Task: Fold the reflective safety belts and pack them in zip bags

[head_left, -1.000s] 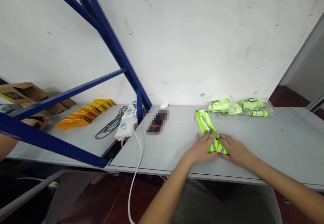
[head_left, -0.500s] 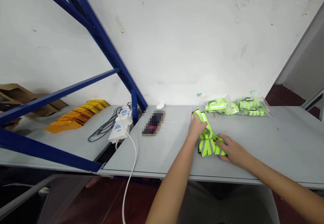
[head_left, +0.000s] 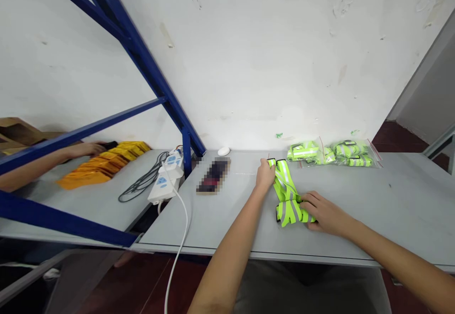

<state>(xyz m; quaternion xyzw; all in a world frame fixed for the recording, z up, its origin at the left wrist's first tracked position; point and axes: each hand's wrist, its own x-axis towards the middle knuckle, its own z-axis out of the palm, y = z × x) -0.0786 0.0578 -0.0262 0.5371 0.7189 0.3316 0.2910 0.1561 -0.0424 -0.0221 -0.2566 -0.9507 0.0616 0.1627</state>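
A fluorescent yellow-green reflective strap harness (head_left: pixel 285 181) with silver stripes and black buckles lies on the grey table. Its lower part is gathered into a folded bundle, while two bands run up from it toward the wall. At the upper left end, my left hand (head_left: pixel 266 174) is closed on the band beside a buckle. My right hand (head_left: pixel 322 212) grips the right side of the folded bundle, fingers bent over it and thumb below. A short red line shows just above my left hand; what it belongs to is hidden.
Clear zip bags (head_left: pixel 336 155) with more folded harnesses lie against the wall. Left of my hands are a blurred-out flat object (head_left: pixel 214 176), a white oval item (head_left: pixel 223 151) and a power strip (head_left: pixel 165 181) with cables. Another person's hand (head_left: pixel 85 149) reaches near orange-yellow packets (head_left: pixel 103 165) beyond the blue frame (head_left: pixel 156 75).
My left hand has shifted left and slightly down to the band's outer edge, uncovering the two upper bands. My right hand stays at the bundle. Another person's arm has appeared at left.
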